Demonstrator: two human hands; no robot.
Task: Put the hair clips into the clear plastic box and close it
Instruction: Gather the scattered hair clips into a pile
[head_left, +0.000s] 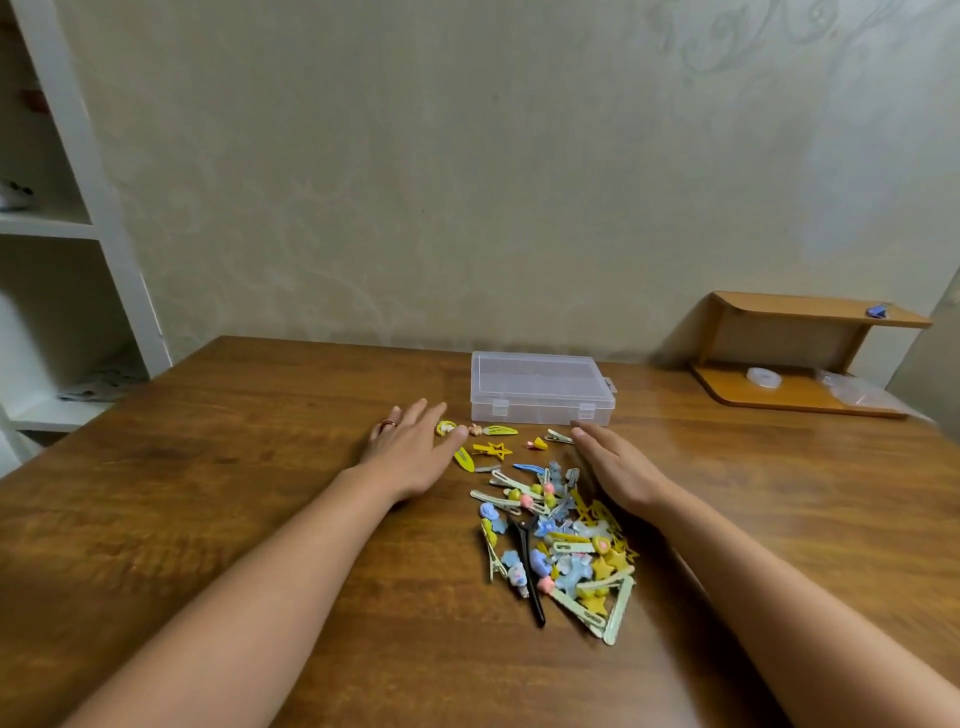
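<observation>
A clear plastic box (540, 387) stands on the wooden table (208, 467) near the wall, its lid down. A pile of hair clips (561, 545), yellow, blue and pale green with one black clip, lies in front of it. A few loose yellow clips (491, 449) lie between the pile and the box. My left hand (410, 452) lies flat on the table left of the clips, fingers straight, a ring on one finger. My right hand (615, 467) rests with straight fingers at the pile's right edge. Neither hand holds anything.
A small wooden shelf stand (800, 358) sits at the back right with a tape roll (763, 376) and a plastic bag on it. A white shelving unit (67, 234) stands at the left beyond the table edge. The wall runs just behind the box.
</observation>
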